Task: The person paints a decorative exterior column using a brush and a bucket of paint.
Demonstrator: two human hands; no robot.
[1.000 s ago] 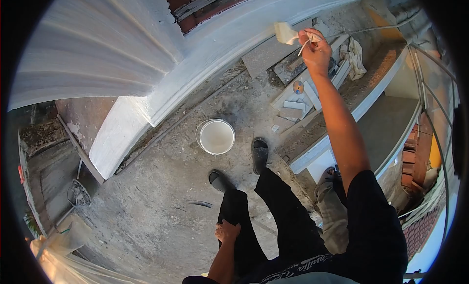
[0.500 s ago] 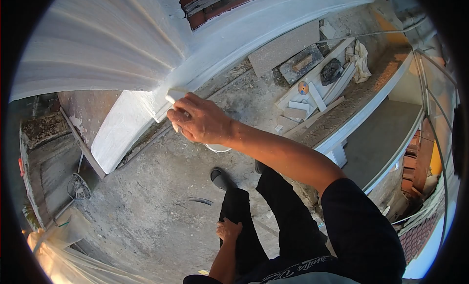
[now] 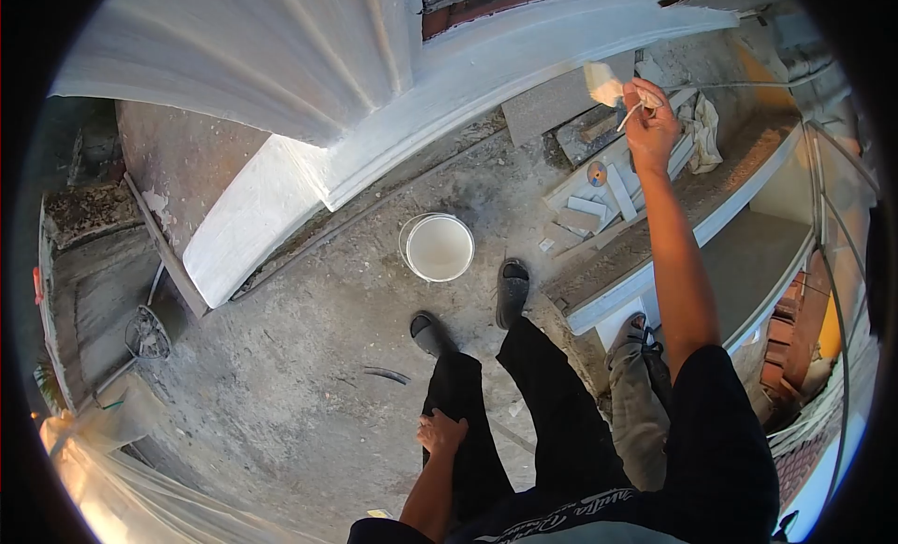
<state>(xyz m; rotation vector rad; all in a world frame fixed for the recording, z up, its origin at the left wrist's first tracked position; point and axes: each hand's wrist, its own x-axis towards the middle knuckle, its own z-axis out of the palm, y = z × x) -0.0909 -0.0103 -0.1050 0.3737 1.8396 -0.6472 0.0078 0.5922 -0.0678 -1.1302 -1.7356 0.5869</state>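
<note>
My right hand (image 3: 652, 132) is closed around the handle of a paintbrush (image 3: 603, 84), holding it out at the upper right with the pale, paint-coated bristles pointing left. My left hand (image 3: 441, 434) rests on my left trouser leg near the knee, its fingers laid over the dark cloth. On the floor ahead of my feet stands a white bucket (image 3: 412, 248) with whitish liquid inside. A white-painted moulded wall base (image 3: 323, 174) runs along the upper left, away from both hands.
Boards, tile pieces and a cutting disc (image 3: 597, 174) lie at the right, beside a crumpled cloth (image 3: 703, 132). Another person's trouser leg (image 3: 639, 408) shows by my right arm. A wire basket (image 3: 150, 338) sits left, and a short dark hose piece (image 3: 386, 375) lies on the floor.
My right hand has swung from the white wall base to the upper right with the paintbrush, uncovering the bucket. The other person's leg now shows. My left hand stays on my leg.
</note>
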